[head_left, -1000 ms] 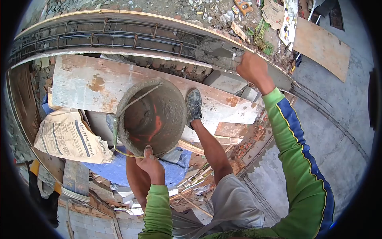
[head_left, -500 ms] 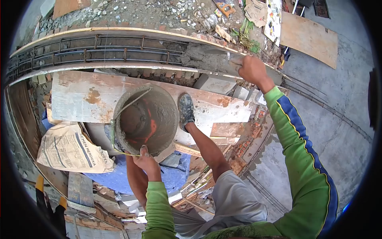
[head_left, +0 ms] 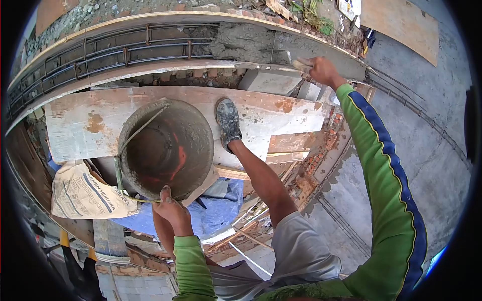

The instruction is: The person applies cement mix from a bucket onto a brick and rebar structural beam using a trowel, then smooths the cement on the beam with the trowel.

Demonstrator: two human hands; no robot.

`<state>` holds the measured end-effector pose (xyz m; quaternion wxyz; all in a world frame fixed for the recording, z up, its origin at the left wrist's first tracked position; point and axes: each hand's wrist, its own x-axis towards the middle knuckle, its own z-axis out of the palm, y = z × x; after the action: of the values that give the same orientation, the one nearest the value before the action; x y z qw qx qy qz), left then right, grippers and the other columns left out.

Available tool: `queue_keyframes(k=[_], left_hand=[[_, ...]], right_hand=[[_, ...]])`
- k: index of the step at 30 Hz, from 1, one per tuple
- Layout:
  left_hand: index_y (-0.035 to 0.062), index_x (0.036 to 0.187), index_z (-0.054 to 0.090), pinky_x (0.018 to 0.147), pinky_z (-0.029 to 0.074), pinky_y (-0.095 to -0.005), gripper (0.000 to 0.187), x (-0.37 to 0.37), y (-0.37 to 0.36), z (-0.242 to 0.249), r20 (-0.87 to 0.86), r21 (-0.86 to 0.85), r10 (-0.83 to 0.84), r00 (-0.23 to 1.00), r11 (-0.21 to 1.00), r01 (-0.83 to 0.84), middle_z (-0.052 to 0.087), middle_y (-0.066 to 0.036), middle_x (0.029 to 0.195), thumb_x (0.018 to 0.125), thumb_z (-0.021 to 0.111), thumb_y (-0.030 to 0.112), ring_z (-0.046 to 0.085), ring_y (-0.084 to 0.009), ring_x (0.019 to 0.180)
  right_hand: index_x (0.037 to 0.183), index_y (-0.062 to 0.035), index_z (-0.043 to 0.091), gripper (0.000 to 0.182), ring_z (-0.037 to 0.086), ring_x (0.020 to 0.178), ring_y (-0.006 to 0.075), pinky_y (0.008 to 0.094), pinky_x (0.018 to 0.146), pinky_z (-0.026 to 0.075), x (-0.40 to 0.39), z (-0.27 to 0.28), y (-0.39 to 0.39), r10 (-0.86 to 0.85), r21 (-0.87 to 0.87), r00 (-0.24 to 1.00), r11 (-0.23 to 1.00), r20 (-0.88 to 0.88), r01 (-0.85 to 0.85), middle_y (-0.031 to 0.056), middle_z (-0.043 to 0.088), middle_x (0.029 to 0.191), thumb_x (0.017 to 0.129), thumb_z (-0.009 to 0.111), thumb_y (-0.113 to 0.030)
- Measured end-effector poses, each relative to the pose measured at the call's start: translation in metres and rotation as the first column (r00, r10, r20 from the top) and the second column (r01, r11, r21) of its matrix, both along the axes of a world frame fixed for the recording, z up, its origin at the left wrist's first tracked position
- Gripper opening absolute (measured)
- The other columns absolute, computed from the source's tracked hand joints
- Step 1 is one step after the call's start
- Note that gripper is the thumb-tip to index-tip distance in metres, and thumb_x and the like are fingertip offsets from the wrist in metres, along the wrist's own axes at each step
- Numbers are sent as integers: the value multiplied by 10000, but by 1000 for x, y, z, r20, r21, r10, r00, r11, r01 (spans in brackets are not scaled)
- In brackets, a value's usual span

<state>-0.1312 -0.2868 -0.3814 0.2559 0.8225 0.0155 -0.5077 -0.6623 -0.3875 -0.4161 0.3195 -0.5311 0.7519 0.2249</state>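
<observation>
My left hand [head_left: 173, 211] is closed on the near rim of a mortar-crusted bucket [head_left: 199, 138], its thumb over the edge. The bucket tilts so that I look into it; grey residue coats the inside, with an orange-red patch showing. Its handle [head_left: 145, 128] lies across the mouth. At the upper right, my right hand [head_left: 324, 71] grips a trowel [head_left: 301, 65] by its handle; the blade is hardly visible against the grey. The trowel is over wet concrete [head_left: 243, 42] that fills the right part of a long board-sided trench form [head_left: 165, 65].
Steel rebar [head_left: 133, 48] runs along the form's left part. My shoe [head_left: 228, 119] stands on a stained board [head_left: 181, 95]. A cement sack [head_left: 83, 193] and blue tarp [head_left: 213, 213] lie at left and below. Broken bricks [head_left: 316, 163] edge the concrete floor [head_left: 401, 125].
The view has shifted, with the form now higher in it. My right hand and the trowel have moved rightward along the concrete. My left hand keeps its hold on the bucket.
</observation>
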Motion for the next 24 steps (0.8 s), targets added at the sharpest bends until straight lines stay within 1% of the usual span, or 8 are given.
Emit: queue_keyframes(k=[3, 7, 10, 11, 13, 16, 19, 24], left_hand=[[-84, 1129, 506, 845, 446, -302, 355, -10, 0, -2, 4, 31, 71, 997, 997, -71, 556, -124, 1059, 792, 575, 5, 541, -204, 928], [-93, 1111, 454, 928, 429, -362, 419, -10, 13, -18, 65, -58, -101, 993, 993, 105, 527, -176, 1114, 797, 605, 138, 534, -254, 1032], [-85, 1101, 459, 921, 430, -358, 397, -7, 23, -27, 37, -14, -228, 973, 974, 228, 535, -170, 1099, 792, 602, 120, 535, -259, 1026], [-82, 1097, 460, 919, 430, -357, 390, -9, 26, -28, 17, 2, -277, 961, 961, 277, 537, -167, 1094, 790, 601, 113, 536, -260, 1024], [-83, 1093, 484, 901, 435, -347, 383, -20, 18, -24, -2, 1, -17, 1000, 1000, 17, 554, -148, 1070, 770, 607, 82, 536, -253, 1006], [-88, 1091, 500, 901, 441, -347, 381, -25, 16, -27, 25, -80, -74, 997, 994, 76, 554, -140, 1084, 767, 606, 81, 532, -246, 1005], [-94, 1103, 500, 894, 439, -348, 382, -22, 9, -21, 36, -135, -86, 996, 987, 90, 546, -136, 1115, 767, 598, 59, 525, -243, 1004], [-70, 1140, 506, 876, 434, -348, 386, -19, 10, -27, -2, -74, -29, 1000, 997, 29, 547, -127, 1110, 778, 587, 38, 524, -236, 989]], right_hand=[[1004, -142, 720, 292, 629, 841, 430, 485, 781, 504, 14, -24, -8, 288, 113, 945, 955, -157, -273, 224, 666, 885, 775, 541, -172], [1031, -149, 724, 283, 643, 789, 415, 489, 751, 510, 40, 7, -1, 38, -98, 981, 994, -192, -57, 229, 668, 837, 834, 601, -310], [1062, -171, 717, 308, 647, 792, 409, 492, 742, 511, 58, 34, -26, -89, -21, 941, 996, -326, 87, 243, 663, 840, 846, 613, -365], [1022, -130, 723, 314, 644, 823, 422, 495, 748, 511, 54, 20, -27, -96, -19, 939, 995, -329, 95, 251, 662, 854, 846, 611, -364], [961, -74, 722, 354, 639, 842, 436, 497, 757, 512, 25, -46, -17, -10, 28, 952, 999, -307, 19, 260, 660, 868, 842, 611, -389], [909, -31, 710, 391, 635, 855, 445, 501, 767, 509, 26, -90, -29, 85, 67, 971, 995, -225, -71, 266, 659, 882, 835, 611, -401], [927, -62, 723, 388, 637, 839, 435, 491, 763, 512, 5, -62, -18, 5, 23, 985, 1000, -175, -1, 256, 662, 862, 833, 620, -424], [1003, -147, 738, 271, 641, 707, 413, 415, 656, 527, 51, 113, -16, 27, -153, 967, 986, -253, -67, 205, 665, 797, 867, 643, -362]])
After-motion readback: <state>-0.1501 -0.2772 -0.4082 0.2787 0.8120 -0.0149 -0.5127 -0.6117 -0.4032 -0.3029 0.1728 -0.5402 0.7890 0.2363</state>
